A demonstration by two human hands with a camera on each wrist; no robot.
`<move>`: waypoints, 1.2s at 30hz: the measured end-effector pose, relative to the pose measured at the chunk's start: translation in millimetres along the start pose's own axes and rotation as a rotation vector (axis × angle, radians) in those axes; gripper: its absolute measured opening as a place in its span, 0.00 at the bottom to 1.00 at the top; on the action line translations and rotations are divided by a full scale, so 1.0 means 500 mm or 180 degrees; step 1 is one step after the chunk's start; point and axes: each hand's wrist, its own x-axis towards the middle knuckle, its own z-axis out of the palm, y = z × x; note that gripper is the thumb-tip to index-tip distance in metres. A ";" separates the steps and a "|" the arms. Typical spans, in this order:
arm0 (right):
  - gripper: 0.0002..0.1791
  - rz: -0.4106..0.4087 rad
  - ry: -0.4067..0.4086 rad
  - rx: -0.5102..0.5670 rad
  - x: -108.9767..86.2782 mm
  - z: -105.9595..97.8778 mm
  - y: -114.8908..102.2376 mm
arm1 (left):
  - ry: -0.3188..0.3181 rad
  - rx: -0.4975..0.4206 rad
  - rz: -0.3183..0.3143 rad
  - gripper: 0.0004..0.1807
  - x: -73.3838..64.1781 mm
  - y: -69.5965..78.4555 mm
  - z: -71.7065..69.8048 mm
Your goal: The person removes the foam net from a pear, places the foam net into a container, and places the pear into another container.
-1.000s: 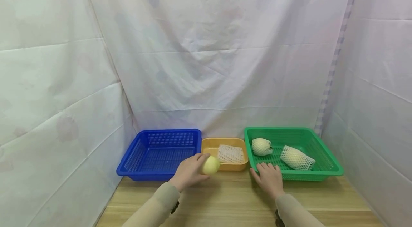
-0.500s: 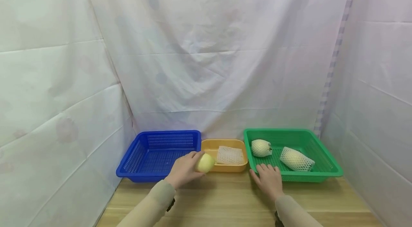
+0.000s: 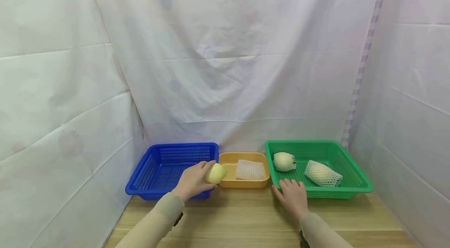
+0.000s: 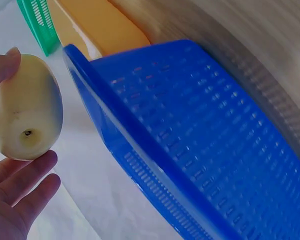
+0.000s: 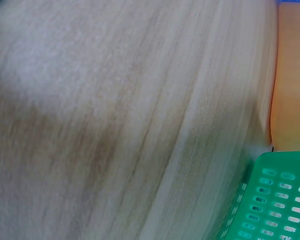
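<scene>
My left hand (image 3: 192,179) holds a pale yellow pear (image 3: 216,173) by its sides, over the right front corner of the blue basket (image 3: 147,192). In the left wrist view the pear (image 4: 37,110) shows its dimpled end, with the thumb on one side and fingertips along the other. My right hand (image 3: 293,197) rests with relaxed fingers at the near left corner of the green basket (image 3: 355,190), holding nothing. Inside the green basket are two pale fruits in white foam nets, one at the left (image 3: 283,161) and one at the right (image 3: 321,173).
Between the two baskets stands a small orange tray (image 3: 228,182) with flat white foam nets (image 3: 250,170) in it. All three containers stand on a wooden table (image 3: 246,220). White cloth (image 3: 225,84) hangs behind and at both sides.
My left hand has carried the pear leftward, from in front of the orange tray to the blue basket's right corner. My right hand has stayed at the green basket.
</scene>
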 end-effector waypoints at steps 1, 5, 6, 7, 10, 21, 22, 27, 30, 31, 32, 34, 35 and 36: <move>0.17 -0.0006 0.0008 0.0008 0.000 0.001 0.000 | 0.0012 0.0012 0.0001 0.44 0.001 -0.004 -0.001; 0.17 -0.0019 0.0042 0.0023 0.000 0.002 0.001 | 0.0047 -0.0044 -0.0027 0.43 0.001 -0.017 -0.004; 0.17 -0.0022 0.0047 0.0025 0.001 0.002 0.001 | 0.0054 -0.0039 -0.0032 0.43 0.001 -0.020 -0.005; 0.17 -0.0022 0.0047 0.0026 0.001 0.003 0.001 | 0.0061 -0.0050 -0.0039 0.44 0.000 -0.023 -0.006; 0.17 -0.0010 0.0042 0.0025 0.000 0.004 0.001 | 0.0064 -0.0039 -0.0056 0.44 0.000 -0.031 -0.008; 0.17 -0.0026 0.0069 0.0047 -0.001 0.003 0.003 | 0.0028 0.0062 -0.0175 0.44 0.013 -0.056 -0.020; 0.17 -0.0034 0.0095 0.0047 0.000 0.003 0.003 | 0.0010 0.0073 -0.0201 0.44 0.014 -0.059 -0.021; 0.17 -0.0098 0.0235 0.0058 0.000 0.003 0.003 | -0.0091 0.0147 -0.0255 0.45 0.014 -0.072 -0.020; 0.17 -0.0130 0.0279 0.0041 0.001 0.004 0.004 | -0.0104 0.0238 -0.0230 0.45 0.013 -0.081 -0.019; 0.17 -0.0138 0.0291 0.0041 0.001 0.004 0.005 | -0.0102 0.0272 -0.0223 0.45 0.013 -0.083 -0.019; 0.17 -0.0142 0.0302 0.0033 0.001 0.005 0.005 | -0.0103 0.0294 -0.0224 0.45 0.013 -0.086 -0.020; 0.17 -0.0143 0.0324 0.0034 0.001 0.005 0.005 | -0.0096 0.0325 -0.0245 0.45 0.014 -0.091 -0.021; 0.17 -0.0143 0.0332 0.0038 0.000 0.005 0.005 | -0.0092 0.0320 -0.0265 0.45 0.014 -0.093 -0.022; 0.17 -0.0143 0.0338 0.0045 0.000 0.005 0.005 | -0.0088 0.0310 -0.0286 0.45 0.014 -0.094 -0.022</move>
